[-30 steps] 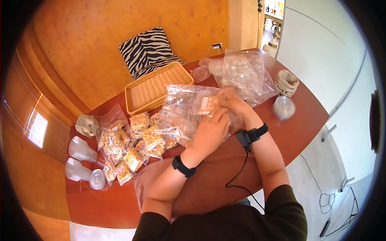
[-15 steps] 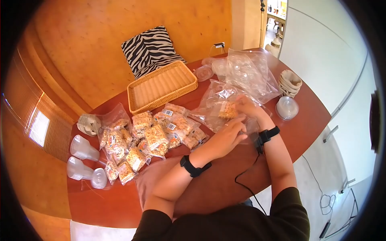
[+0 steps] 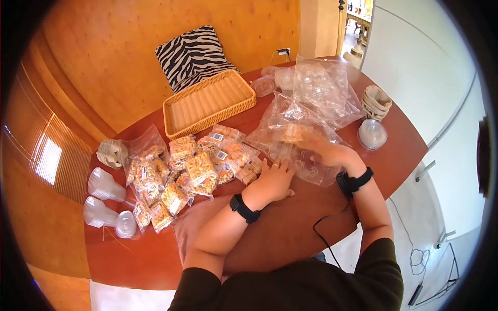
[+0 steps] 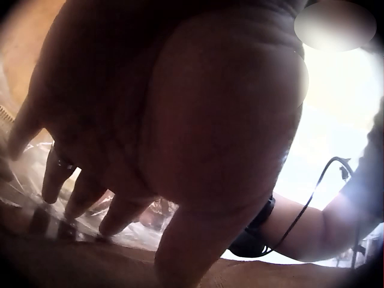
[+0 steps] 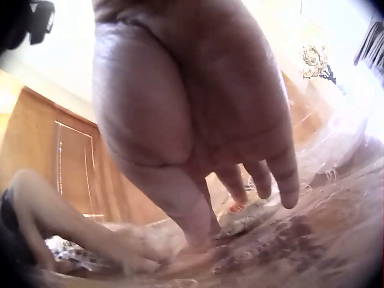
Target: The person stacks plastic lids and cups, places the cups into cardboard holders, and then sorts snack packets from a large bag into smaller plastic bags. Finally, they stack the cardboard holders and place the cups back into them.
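Snack packet (image 3: pixel 292 133) lies within the spread of a clear plastic bag (image 3: pixel 316 175) on the bench (image 3: pixel 137 267); inside or under the film, cannot tell. Right hand (image 3: pixel 326 150) reaches to it, partly veiled by plastic, fingers extended; whether they grip it, cannot tell. Left hand (image 3: pixel 271 183) palm down, fingers spread wide, tips at the bag's edge. Packet heap (image 3: pixel 199 171) left; wicker tray (image 3: pixel 207 101) beyond.

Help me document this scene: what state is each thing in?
Bare left hand, fingers spread, palm down
Bare right hand, fingers behind clear plastic, grip unclear
Clear thin plastic bag, loosely crumpled
Single golden snack packet, visible through it
Wrapped golden snack packets, heaped
Tan rectangular wicker basket, upright, uncovered
Clear tapered plastic cups, nested
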### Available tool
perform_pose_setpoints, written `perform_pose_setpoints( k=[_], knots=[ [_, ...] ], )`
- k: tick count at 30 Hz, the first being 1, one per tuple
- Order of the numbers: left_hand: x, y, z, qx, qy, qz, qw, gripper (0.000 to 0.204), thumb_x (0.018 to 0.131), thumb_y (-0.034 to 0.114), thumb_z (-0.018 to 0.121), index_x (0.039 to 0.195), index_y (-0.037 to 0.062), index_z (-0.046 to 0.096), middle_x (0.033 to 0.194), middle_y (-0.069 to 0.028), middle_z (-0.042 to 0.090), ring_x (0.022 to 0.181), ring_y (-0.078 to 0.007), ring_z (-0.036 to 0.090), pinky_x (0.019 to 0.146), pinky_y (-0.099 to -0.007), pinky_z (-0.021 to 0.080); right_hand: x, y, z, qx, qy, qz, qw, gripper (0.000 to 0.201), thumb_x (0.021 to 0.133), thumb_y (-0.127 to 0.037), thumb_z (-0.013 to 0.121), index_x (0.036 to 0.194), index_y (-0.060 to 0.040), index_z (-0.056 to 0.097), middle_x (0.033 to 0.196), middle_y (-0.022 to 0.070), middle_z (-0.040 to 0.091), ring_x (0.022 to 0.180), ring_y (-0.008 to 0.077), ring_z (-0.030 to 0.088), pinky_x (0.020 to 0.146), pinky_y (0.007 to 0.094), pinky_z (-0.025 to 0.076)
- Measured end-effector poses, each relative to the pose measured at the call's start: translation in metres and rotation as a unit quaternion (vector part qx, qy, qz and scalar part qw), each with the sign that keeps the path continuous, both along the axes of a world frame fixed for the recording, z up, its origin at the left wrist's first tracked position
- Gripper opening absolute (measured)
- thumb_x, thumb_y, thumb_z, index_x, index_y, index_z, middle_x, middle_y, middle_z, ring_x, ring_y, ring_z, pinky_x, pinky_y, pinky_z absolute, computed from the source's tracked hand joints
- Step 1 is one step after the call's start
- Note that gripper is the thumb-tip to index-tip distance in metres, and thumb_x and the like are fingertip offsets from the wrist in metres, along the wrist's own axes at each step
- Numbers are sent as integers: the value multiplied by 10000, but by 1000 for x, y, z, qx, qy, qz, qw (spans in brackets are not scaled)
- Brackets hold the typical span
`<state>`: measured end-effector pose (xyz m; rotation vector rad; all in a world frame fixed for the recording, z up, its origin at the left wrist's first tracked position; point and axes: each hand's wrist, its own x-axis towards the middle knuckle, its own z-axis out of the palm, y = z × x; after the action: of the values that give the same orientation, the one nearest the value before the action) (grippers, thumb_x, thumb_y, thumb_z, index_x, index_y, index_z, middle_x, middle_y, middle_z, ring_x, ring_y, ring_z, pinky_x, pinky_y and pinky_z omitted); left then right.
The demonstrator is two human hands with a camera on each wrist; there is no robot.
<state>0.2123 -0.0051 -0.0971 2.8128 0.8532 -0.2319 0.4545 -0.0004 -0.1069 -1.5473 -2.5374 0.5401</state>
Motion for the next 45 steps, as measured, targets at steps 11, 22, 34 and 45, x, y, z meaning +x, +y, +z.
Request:
perform_pose_setpoints(
  k=[11,22,34,45],
  knots=[
    [-5,2,-2,32,-1,10,999,767,777,401,686,1397,85,362,1449,-184,340,1352,-350,304,1048,-643,209,-48,46,-1,130,-173,-108,970,627,921,-486,456,1430,-138,344,1495,163,259,1347,368,275,1105,477,221],
    [-6,5,-7,44,-3,32,999,815,759,432,689,1400,54,355,1456,-192,334,1342,-342,327,1060,-625,193,-59,68,-13,111,-195,-192,955,714,898,-582,424,1420,-101,356,1505,210,201,1286,398,329,1032,492,301],
    [-54,51,49,-123,-244,26,962,547,797,255,673,1252,8,500,1229,-196,548,1175,-348,488,966,-423,402,-17,-17,52,-2,-130,-95,987,423,826,-297,639,1170,-62,569,1115,194,582,1066,337,548,876,413,445],
    [-143,93,52,-108,-175,273,940,743,775,249,742,1380,14,381,1313,-182,525,1203,-265,515,982,-341,409,-143,-21,75,162,35,-100,981,275,840,-316,632,892,-46,617,755,158,629,746,354,618,657,436,480]
  ],
)
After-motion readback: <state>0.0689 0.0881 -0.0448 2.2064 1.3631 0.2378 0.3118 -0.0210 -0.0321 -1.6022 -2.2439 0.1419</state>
